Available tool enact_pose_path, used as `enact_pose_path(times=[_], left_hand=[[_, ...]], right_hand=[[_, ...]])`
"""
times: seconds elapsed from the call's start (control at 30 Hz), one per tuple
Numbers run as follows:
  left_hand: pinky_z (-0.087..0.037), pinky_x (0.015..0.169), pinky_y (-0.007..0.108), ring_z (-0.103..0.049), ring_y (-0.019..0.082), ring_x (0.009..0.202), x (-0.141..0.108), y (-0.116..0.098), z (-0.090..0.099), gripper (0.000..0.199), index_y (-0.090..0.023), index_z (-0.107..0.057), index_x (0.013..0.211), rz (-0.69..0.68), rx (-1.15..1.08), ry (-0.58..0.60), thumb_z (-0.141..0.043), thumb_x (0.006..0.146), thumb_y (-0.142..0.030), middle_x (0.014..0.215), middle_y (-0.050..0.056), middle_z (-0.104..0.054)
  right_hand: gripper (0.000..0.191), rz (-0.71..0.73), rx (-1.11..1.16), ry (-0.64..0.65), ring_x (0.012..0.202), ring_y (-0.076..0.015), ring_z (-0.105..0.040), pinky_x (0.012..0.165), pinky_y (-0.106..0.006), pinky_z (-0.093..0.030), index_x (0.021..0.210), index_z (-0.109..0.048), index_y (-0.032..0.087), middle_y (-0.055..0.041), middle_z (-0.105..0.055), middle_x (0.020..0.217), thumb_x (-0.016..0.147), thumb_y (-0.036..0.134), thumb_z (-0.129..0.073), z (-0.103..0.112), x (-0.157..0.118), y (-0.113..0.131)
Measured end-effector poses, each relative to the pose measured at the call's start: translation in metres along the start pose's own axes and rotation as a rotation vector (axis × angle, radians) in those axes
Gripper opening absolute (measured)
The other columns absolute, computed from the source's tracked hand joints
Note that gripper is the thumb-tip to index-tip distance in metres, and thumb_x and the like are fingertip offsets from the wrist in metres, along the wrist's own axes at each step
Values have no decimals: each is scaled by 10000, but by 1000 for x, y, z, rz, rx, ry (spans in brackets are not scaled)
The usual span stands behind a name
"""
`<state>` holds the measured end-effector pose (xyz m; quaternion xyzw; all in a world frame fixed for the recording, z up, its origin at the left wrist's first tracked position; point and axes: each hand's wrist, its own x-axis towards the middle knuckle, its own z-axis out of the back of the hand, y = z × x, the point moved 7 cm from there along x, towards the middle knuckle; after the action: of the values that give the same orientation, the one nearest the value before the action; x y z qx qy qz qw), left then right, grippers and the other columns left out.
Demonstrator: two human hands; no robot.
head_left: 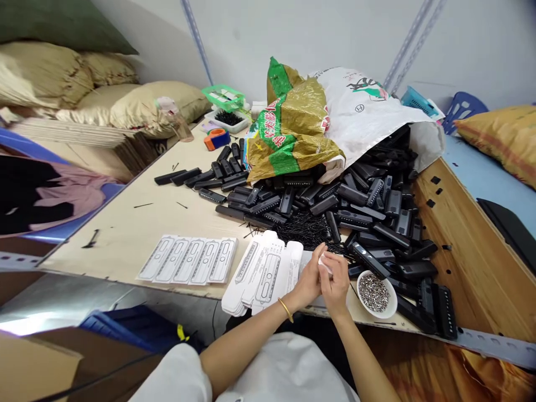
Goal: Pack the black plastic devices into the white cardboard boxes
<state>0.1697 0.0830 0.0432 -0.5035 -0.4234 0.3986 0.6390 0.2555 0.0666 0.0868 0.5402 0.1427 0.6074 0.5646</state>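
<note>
- From my seat I see the left hand (309,282) curled in, pressed against the right and closed on a small white piece (325,263)
- The right hand (336,282) bends around that same piece, pinching it with its fingers; I can't make out what it is
- I have the piece up between both hands, near the front edge of the surface (119,234), right of some flat white boxes (268,279)
- Toward the front right corner I see a white bowl (392,305) full of small metal bits (374,291)
- By the far edge, a white tray (239,128) holds black pieces (227,116), a green basket (224,100) just beyond
- Toward the right edge a white sack (347,111) gapes open, black cases (354,194) inside and heaped before it
</note>
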Motion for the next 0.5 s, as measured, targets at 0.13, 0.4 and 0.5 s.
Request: enact_pose_path(times=[0.13,0.4,0.5], left_hand=[[-364,1053,455,-475,247,1255,3,2,-1,780,-202,-219,1435,68,-2,31,-587,747,-178,1417,149,-435],[-344,1056,443,-447,248,1272,-2,4,-2,666,-168,-232,1395,65,-11,10,-530,802,-226,1403,179,-418],[-431,952,430,-558,248,1111,3,-4,-3,693,-155,-243,1331,134,-6,5,-609,750,-252,1244,167,-537]], right_hand=[[180,-70,26,-22,964,-206,-609,857,-415,-497,966,-608,209,-84,-652,995,911,290,-456,5,-2,-2],[299,269,-87,-7,1134,-224,-550,940,-465,-462,1156,-576,251,-84,-636,1165,901,173,-440,1,-19,8],[384,216,-142,51,1253,-255,-450,992,-511,-409,1284,-477,237,-120,-509,1334,901,244,-459,3,-23,4]])
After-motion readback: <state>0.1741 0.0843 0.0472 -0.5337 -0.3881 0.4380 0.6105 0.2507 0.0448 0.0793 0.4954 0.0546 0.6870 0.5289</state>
